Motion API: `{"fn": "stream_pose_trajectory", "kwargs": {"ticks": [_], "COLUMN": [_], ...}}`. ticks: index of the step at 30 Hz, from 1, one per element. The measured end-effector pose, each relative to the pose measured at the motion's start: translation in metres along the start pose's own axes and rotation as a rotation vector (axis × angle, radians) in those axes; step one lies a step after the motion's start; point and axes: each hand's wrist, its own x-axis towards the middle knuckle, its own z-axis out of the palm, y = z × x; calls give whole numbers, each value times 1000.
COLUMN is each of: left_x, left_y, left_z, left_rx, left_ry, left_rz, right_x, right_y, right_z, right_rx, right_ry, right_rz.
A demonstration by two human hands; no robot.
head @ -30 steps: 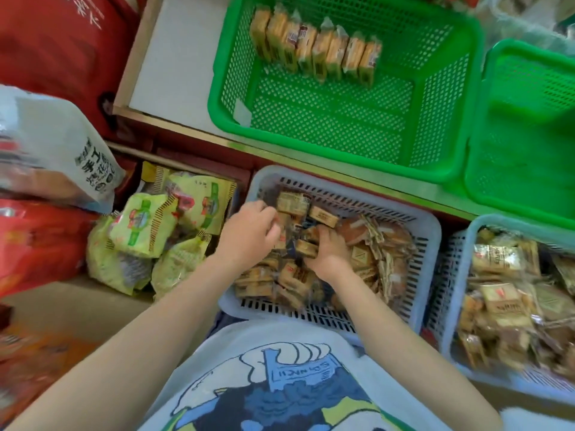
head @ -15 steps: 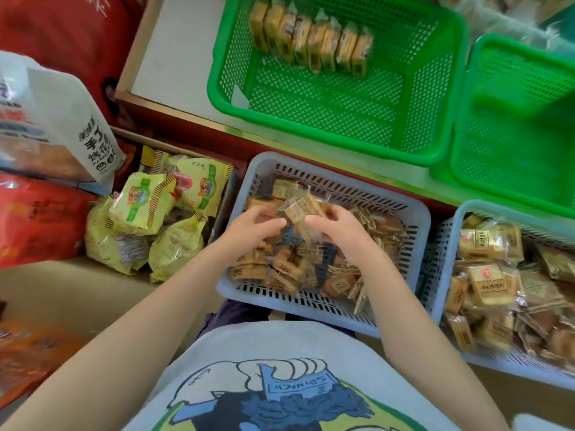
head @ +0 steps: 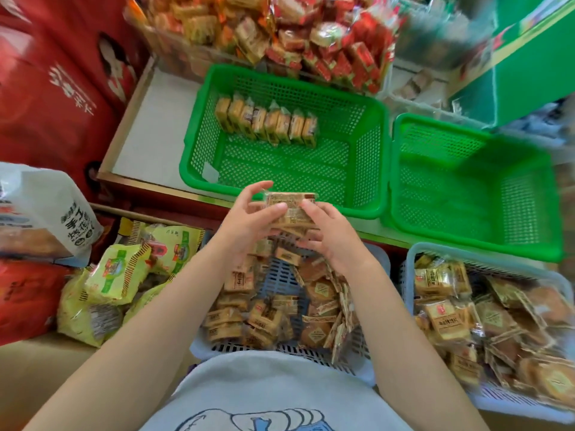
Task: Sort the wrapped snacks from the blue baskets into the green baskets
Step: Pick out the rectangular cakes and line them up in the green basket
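**Two hands holding a stack of wrapped snacks above the near blue basket**

Setting, left to right: red cartons [head: 53, 88] at far left, a white printed bag [head: 46, 213] below them, and yellow-green snack bags [head: 124, 272] on the floor. A pale shelf [head: 149, 126] carries two green baskets side by side; the left green basket [head: 367, 188] holds a row of upright wrapped biscuits [head: 267, 122] along its far wall, and the right green basket [head: 529, 244] shows only mesh. Behind them lie heaped red-and-gold packets [head: 298, 35].

The left hand [head: 249, 222] and right hand [head: 333, 234], fingers curled, together grip a small stack of wrapped snacks [head: 289, 209], raised between the near blue basket [head: 280, 346] and the left green basket's front rim. A second blue basket [head: 485, 396] of snacks stands at right.
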Motion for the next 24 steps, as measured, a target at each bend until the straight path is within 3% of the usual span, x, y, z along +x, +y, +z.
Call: {"fn": "stream_pose_trajectory", "kwargs": {"ticks": [4, 7, 13, 17, 19, 24], "left_x": [33, 58, 100, 110, 110, 112], "left_y": [15, 19, 2, -6, -7, -8], "left_z": [4, 5, -24, -30, -30, -33], "left_rx": [78, 298, 1340, 1562, 1574, 1597], "left_ry": [160, 190, 374, 464, 456, 424], "left_rz": [85, 177, 311, 308, 326, 355], "right_x": [18, 39, 113, 176, 204, 230], "right_y": [-24, -39, -76, -94, -96, -92], "right_z": [8, 3, -30, -40, -38, -37], "right_rx": [80, -3, 13, -5, -98, -316], "right_ry": [-33, 36, 456, 701, 702, 463], "right_rz": [19, -20, -56, -14, -7, -28]}}
